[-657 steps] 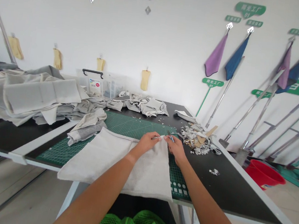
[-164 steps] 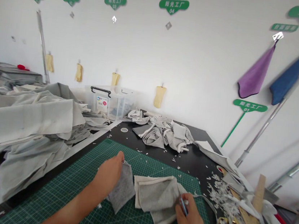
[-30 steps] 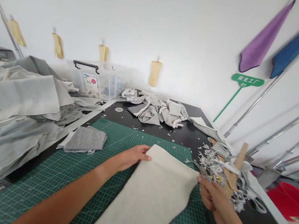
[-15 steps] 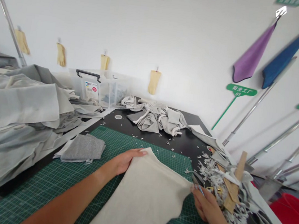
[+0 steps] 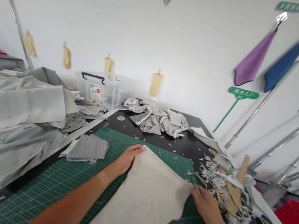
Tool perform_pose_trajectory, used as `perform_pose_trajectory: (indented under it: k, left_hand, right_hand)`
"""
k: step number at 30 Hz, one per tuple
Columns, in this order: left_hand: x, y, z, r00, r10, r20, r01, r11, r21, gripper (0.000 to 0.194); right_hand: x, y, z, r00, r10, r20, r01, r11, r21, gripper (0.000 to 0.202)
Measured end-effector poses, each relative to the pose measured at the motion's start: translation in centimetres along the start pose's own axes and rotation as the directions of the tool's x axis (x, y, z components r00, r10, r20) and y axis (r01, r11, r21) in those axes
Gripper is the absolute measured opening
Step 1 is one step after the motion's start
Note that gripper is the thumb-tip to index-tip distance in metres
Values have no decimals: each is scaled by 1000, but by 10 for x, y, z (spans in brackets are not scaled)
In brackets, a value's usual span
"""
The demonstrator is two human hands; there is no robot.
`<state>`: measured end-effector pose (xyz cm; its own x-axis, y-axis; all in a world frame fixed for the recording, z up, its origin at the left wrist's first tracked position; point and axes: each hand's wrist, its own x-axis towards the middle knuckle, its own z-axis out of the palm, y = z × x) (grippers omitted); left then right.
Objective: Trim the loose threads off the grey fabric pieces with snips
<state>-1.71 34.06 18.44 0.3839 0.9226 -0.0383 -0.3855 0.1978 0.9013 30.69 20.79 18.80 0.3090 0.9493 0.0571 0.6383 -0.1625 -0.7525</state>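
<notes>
Cream cloth (image 5: 150,195) over the green mat (image 5: 57,177), long axis near to far | our left hand (image 5: 127,158) pinches its far-left corner | our right hand (image 5: 203,202), nearer us, grips its far-right corner and a blue tool (image 5: 197,188).

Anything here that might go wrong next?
The small snips in the right hand sit close to the corner of the pale cloth, so the blades could nick it. Loose scraps beside that hand might cling to the cloth or scatter onto the cutting mat.
</notes>
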Motion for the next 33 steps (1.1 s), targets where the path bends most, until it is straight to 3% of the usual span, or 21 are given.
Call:
perform_pose_trajectory:
  k: [2,6,9,11,15,21,26,33]
  left_hand:
    - [-1,0,0,999,12,-44,-11,1000,15,44]
    - [1,-3,1,999,28,-23,-27,999,43,42]
    - [1,-5,2,993,102,-53,-95,987,129,38]
    - [0,-5,4,985,161,-63,-145,968,206,35]
    - [-3,-2,8,983,180,-18,-166,937,309,35]
    - [-5,1,12,986,163,25,-162,930,330,36]
    - [-2,2,11,985,166,40,-169,919,355,33]
    - [7,-5,11,985,170,44,-172,885,433,34]
  right_hand:
    - [3,5,0,1000,19,-11,-19,999,-48,36]
    - [9,11,-8,995,96,8,-95,990,-100,36]
    - [13,-1,-17,987,130,-92,-144,976,-166,36]
    - [17,-19,-15,986,86,-143,-113,976,-187,36]
    - [25,-64,21,996,-74,-50,71,996,-59,31]
    - [41,-109,94,952,-286,105,274,955,118,33]
    - [55,-104,120,942,-324,90,302,932,202,31]
    - [62,-91,120,955,-283,93,252,934,255,35]
